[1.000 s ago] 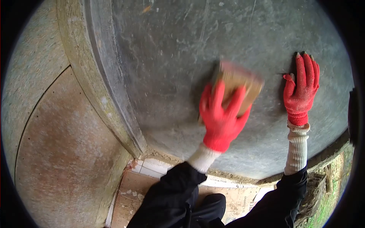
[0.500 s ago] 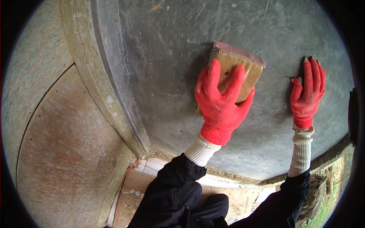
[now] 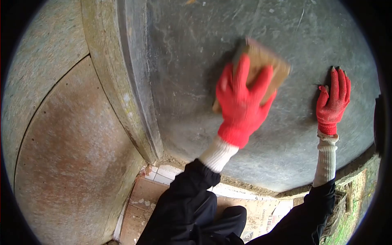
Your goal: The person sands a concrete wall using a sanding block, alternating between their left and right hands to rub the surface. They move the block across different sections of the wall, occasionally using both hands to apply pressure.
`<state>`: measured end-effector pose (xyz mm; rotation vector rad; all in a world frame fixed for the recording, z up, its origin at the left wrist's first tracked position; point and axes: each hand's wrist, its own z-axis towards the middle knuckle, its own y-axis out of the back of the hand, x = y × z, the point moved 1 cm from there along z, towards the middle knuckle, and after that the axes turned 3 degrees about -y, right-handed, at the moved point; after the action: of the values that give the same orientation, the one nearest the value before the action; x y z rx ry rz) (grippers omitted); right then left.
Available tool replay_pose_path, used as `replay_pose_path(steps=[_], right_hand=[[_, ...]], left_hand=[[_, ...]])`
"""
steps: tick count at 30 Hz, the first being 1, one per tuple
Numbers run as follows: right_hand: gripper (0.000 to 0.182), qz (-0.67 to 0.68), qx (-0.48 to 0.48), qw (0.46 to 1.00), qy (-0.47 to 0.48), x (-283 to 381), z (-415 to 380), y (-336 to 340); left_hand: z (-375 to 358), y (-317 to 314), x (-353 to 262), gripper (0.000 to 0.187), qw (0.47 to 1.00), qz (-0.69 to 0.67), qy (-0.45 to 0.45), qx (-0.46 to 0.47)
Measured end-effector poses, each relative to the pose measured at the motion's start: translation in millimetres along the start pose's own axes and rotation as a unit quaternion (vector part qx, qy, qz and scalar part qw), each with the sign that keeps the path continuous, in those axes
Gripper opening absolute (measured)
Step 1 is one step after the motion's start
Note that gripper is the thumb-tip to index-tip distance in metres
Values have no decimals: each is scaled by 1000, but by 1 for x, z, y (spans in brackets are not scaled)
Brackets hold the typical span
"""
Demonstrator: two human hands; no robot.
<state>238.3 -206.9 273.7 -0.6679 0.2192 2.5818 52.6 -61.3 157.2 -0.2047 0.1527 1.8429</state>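
Observation:
My left hand [image 3: 241,106], in a red glove, is shut on a wooden block [image 3: 272,68] and presses it flat against a grey, smooth plastered wall [image 3: 192,53]. The block is slightly blurred, and its lower part is hidden under my fingers. My right hand [image 3: 334,102], also in a red glove, lies flat on the same wall to the right of the block, fingers together and pointing up, holding nothing. Both arms wear black sleeves with white cuffs.
A weathered wooden frame edge [image 3: 112,81] borders the wall on the left. Beyond it is a rust-stained board [image 3: 69,163]. Below are white tiles [image 3: 163,177], printed cardboard [image 3: 261,212] on the floor, and grass [image 3: 355,212] at the lower right.
My left hand has moved the block up and a little to the right across the wall. My right hand has stayed flat on the wall.

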Motion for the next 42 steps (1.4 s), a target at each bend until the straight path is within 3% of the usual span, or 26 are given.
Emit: replay_pose_path(steps=[2,3,7,9,12,16,19,20,21,24,25,27,30,33,35,36,38,40,42], right_hand=[[50,-15,4,1000,-1,0,1,1],[50,-18,1,1000,2,-1,2,1],[50,-22,-3,1000,7,-2,1,0],[50,-20,-3,1000,2,0,-1,1],[51,-26,0,1000,5,-1,3,1],[52,-41,-4,999,-6,-1,-4,1],[52,-45,-15,999,-5,-3,-7,3],[52,-46,-11,999,-8,-4,-8,3],[52,-47,-8,999,-11,-5,-8,2],[51,-42,-2,999,-18,-5,-8,2],[51,-43,-3,999,-21,-4,-6,2],[51,-51,-2,999,-9,0,-3,5],[50,-39,0,999,-10,0,-3,4],[50,-42,-3,999,-16,0,-3,4],[50,-41,0,999,-16,-1,-3,4],[50,-45,2,999,-15,-2,-3,4],[50,-53,1,999,-9,-4,-5,4],[49,-43,-4,999,-4,-7,-5,2],[49,-48,3,999,-5,-12,-7,2]], left_hand=[[20,2,5,58,998,-3,8,-70],[0,-3,8,49,997,-10,30,-65],[-184,-8,37,40,1000,19,-5,16],[-273,-2,57,38,1000,1,11,2],[-235,17,56,46,996,32,12,78],[-53,18,47,61,999,31,8,-13],[-8,16,53,59,997,26,14,-70],[-5,17,56,54,994,12,28,-104],[-26,23,54,50,997,23,23,-75],[-158,15,69,37,999,37,18,-5],[-210,18,76,53,998,36,9,56],[-293,21,87,59,997,20,29,62],[-252,25,86,65,993,48,36,102],[-113,30,82,74,997,50,30,42],[-34,34,82,61,996,72,17,-47],[-22,31,88,61,996,72,18,-46],[-13,29,95,63,992,57,22,-111],[-60,34,91,65,996,87,25,-23],[-153,35,95,68,994,87,21,58]])
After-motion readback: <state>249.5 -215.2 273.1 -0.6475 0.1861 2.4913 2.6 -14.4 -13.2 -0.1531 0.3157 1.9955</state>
